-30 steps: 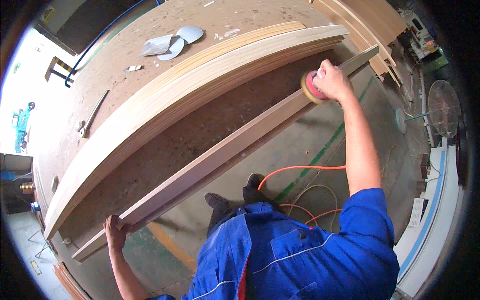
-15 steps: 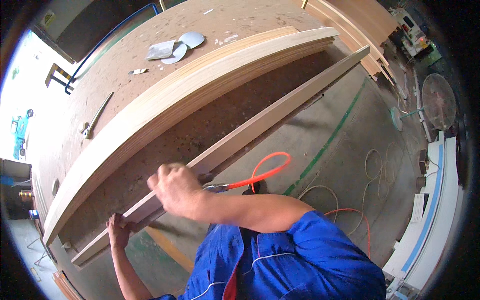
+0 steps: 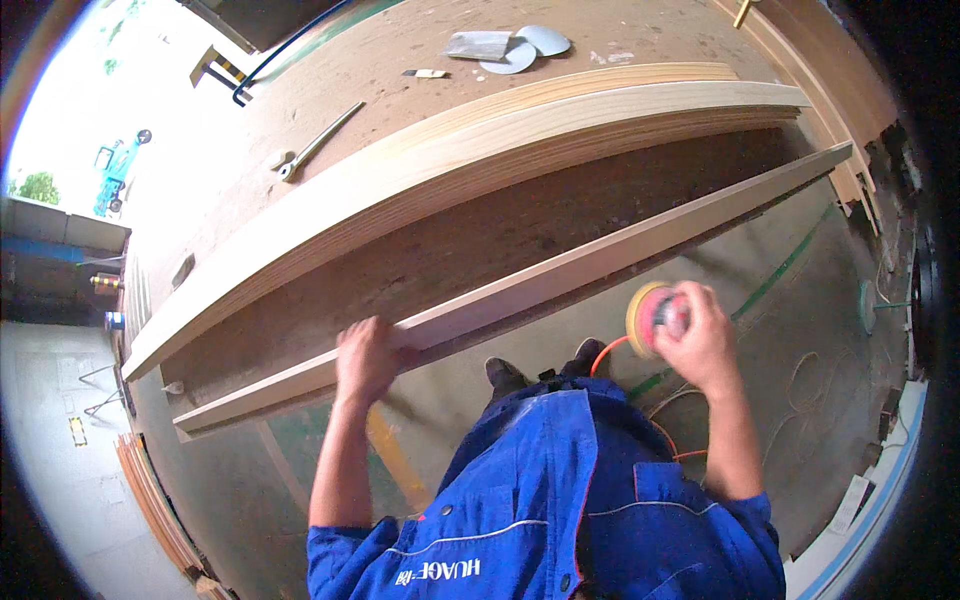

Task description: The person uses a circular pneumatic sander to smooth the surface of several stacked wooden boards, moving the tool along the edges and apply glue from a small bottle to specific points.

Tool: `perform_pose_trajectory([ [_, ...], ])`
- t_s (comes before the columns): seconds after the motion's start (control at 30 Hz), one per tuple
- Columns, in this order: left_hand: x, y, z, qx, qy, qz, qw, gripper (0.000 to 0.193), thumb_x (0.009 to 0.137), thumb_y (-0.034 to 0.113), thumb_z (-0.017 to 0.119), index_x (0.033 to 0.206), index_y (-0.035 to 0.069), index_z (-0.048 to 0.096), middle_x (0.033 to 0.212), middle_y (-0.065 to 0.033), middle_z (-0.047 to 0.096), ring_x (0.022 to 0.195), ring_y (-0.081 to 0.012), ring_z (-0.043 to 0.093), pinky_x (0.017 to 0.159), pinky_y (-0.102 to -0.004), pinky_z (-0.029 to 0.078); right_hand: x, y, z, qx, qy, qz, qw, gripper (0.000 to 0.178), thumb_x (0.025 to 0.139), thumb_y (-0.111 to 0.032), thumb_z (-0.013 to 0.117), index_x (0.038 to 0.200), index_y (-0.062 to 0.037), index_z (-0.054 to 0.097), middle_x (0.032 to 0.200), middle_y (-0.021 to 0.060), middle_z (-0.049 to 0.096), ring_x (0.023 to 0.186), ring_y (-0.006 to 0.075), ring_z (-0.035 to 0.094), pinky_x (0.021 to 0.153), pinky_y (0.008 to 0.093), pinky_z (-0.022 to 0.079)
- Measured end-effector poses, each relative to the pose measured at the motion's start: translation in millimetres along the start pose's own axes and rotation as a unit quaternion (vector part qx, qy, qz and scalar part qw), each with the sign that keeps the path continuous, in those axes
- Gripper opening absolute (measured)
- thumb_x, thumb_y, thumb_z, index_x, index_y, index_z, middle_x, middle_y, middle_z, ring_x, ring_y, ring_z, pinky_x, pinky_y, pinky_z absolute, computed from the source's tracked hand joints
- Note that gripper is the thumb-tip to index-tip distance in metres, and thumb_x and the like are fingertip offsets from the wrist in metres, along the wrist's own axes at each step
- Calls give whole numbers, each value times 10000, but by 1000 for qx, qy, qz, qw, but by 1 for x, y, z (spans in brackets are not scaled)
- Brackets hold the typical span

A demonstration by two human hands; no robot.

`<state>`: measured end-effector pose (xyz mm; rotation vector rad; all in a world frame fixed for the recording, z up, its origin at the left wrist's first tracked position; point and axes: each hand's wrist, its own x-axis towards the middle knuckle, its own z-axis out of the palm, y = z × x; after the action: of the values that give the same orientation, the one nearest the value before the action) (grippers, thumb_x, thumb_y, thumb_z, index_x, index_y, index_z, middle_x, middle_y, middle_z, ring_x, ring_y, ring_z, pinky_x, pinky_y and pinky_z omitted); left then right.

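A long, narrow wooden board (image 3: pixel 560 270) lies along the near edge of the workbench (image 3: pixel 480 240). My left hand (image 3: pixel 367 362) is closed over it left of its middle, with the fingertips partly hidden. Off the bench, my right hand (image 3: pixel 702 342) grips a round orbital sander (image 3: pixel 650 318) with a yellow and pink pad, tilted on edge and apart from the board. From the sander an orange air hose (image 3: pixel 606 352) drops toward my waist. Beyond the board rests a stack of long pale wooden boards (image 3: pixel 430 190).
On the far bench lie round grey sanding discs (image 3: pixel 543 41), a flat grey piece (image 3: pixel 478 45), a small flat-bladed tool (image 3: pixel 428 73) and a long metal rod-like tool (image 3: pixel 325 140). Cables (image 3: pixel 800 380) coil on the floor at right. Large wooden panels (image 3: pixel 830 60) stand at far right.
My right hand has left the board and swung right, bringing the sander into sight. My left hand is now farther along the board to the right. The whole view has turned.
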<state>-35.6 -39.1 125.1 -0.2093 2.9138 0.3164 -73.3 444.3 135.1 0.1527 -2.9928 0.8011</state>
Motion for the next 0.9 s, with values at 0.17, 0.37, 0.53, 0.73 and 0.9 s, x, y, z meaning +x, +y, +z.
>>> perform_pose_trajectory([
  [0.17,32,81,25,-36,31,51,998,483,754,424,916,976,51,705,1020,-169,745,1080,-376,697,972,-516,506,-46,59,-4,-16,29,105,994,537,781,-136,822,1269,-107,600,1156,185,698,1060,437,701,910,520,585],
  [0.37,57,146,52,-88,99,72,989,515,709,524,935,795,80,689,824,-180,725,836,-403,726,760,-538,574,-57,66,5,78,-20,200,977,530,773,-164,835,1258,-105,630,1154,163,725,1049,388,723,922,502,587],
  [0.53,32,29,54,-100,197,79,972,495,587,404,1005,686,96,630,734,-117,648,729,-384,633,695,-502,515,-41,42,7,26,11,150,988,516,788,-254,830,1242,-125,622,1165,158,711,1051,413,719,899,519,597],
  [0.73,-39,-167,13,-79,172,-3,982,529,574,242,998,926,55,652,895,-133,663,868,-373,640,792,-484,526,-33,40,13,41,24,111,993,528,797,-262,825,1256,-149,592,1143,161,691,1033,435,715,870,553,599],
  [0.9,-29,-118,22,-130,74,-76,986,528,614,259,989,985,55,674,977,-146,676,985,-394,637,888,-475,523,-8,8,22,11,-5,74,997,559,792,-301,859,1262,-169,587,1183,171,678,1034,440,718,860,550,605],
])
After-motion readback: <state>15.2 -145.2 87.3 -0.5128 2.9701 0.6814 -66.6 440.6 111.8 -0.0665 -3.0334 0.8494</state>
